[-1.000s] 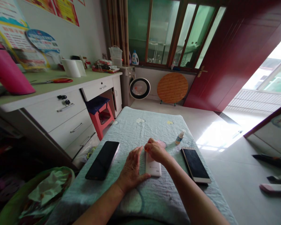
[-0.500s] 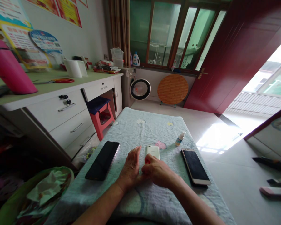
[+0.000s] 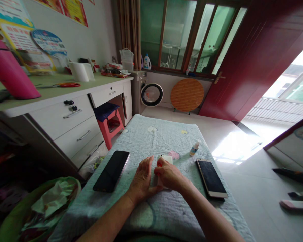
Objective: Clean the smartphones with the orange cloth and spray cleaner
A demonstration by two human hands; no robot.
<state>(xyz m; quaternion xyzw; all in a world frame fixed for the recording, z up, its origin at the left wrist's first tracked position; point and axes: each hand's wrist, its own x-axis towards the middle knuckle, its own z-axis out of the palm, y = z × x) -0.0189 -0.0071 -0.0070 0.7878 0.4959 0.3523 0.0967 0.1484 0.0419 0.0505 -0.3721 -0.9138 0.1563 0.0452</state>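
Observation:
A white phone (image 3: 169,159) lies back side up on the cloth-covered table, mostly covered by my right hand (image 3: 168,173). The fingers of that hand are curled round a small red thing (image 3: 159,163), pressed down on the phone's back; its kind is hidden. My left hand (image 3: 142,176) rests on edge along the phone's left side, fingers stretched out, its thumb at the phone's lower end. To the left lies a black-screened phone (image 3: 112,171), and to the right a gold-framed phone (image 3: 211,178). A small spray bottle (image 3: 194,148) stands beyond my right hand.
The light blue cloth (image 3: 156,134) spreads over the table. At left are a desk (image 3: 78,126) with drawers, a red stool (image 3: 110,126) and a green bin (image 3: 75,191) with crumpled paper. A washing machine (image 3: 138,90) with its door swung out stands ahead, beside a round wooden tabletop (image 3: 187,95).
My right hand has moved a little up along the white phone, covering more of its upper part and baring its lower part. My left hand stays nearly in place.

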